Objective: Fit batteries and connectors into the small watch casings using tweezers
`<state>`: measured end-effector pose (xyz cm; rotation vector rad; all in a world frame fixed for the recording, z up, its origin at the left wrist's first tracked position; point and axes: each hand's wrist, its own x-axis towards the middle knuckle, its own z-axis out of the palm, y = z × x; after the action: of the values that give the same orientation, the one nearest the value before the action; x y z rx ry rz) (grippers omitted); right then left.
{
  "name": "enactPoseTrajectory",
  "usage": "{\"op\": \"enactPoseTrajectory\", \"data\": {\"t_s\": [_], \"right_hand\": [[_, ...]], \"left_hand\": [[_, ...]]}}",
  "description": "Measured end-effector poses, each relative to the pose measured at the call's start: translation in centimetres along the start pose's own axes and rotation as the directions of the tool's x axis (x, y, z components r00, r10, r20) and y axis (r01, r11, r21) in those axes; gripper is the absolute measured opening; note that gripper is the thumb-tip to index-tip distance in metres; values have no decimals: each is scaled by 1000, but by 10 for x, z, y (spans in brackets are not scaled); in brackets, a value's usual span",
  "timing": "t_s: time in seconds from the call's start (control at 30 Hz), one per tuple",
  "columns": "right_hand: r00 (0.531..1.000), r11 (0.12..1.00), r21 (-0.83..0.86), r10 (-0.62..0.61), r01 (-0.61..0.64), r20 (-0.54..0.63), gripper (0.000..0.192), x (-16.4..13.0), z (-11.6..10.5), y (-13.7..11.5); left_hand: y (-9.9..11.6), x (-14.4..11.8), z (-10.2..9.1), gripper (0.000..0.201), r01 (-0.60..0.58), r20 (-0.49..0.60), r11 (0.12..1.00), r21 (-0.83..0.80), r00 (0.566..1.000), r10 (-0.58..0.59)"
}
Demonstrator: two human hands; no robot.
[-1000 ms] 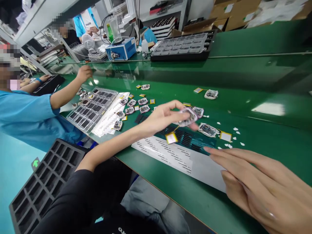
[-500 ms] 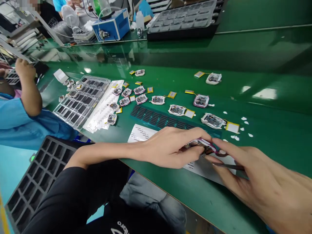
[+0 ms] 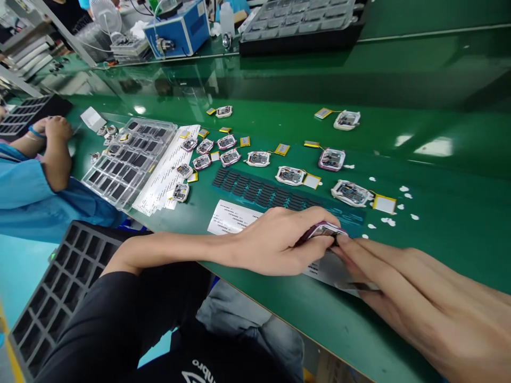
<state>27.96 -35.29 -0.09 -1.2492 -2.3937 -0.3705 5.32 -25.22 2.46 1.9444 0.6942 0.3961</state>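
My left hand point(image 3: 275, 242) is closed around a small watch case point(image 3: 324, 230) with a purple rim, tilted up on edge, its inner parts partly showing. The fingertips of my right hand point(image 3: 411, 287) press together at the case's right end. A thin dark tool point(image 3: 365, 286), like tweezers, lies within my right hand, blurred by motion. Under both hands is a white label sheet point(image 3: 233, 217), largely covered. Just beyond lies a teal strip point(image 3: 259, 190) of black adhesive pieces. An opened watch case point(image 3: 351, 192) is wired to a yellow-edged battery point(image 3: 384, 204) nearby.
Several more watch cases with batteries point(image 3: 282, 149) are spread over the green table. White scraps point(image 3: 388, 221) lie at right. To the left are a clear tray point(image 3: 131, 159) and a black compartment tray point(image 3: 66, 292). A co-worker's hands point(image 3: 56, 127) rest at far left.
My right hand's fingers have drawn together onto the end of the watch case, and the tool has swung lower. At far left, the co-worker's raised hand has come down.
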Motion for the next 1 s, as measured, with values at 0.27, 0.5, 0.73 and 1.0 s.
{"op": "enactPoseTrajectory", "data": {"t_s": [0.27,0.5,0.73,1.0], "right_hand": [[991,981,-144,-129,131,26,55,4,-5,0],[1000,999,43,-20,21,-21,61,11,-5,6],[993,981,154,120,-116,-14,65,11,-4,3],[998,997,66,52,-50,-26,80,3,-12,3]], "left_hand": [[-2,1,2,24,-5,-11,1000,31,1000,5],[-3,2,-6,19,-2,-78,998,-64,997,-4],[1,3,-8,18,24,-34,994,-104,999,-28],[5,2,-8,6,113,157,910,-399,986,-54]]}}
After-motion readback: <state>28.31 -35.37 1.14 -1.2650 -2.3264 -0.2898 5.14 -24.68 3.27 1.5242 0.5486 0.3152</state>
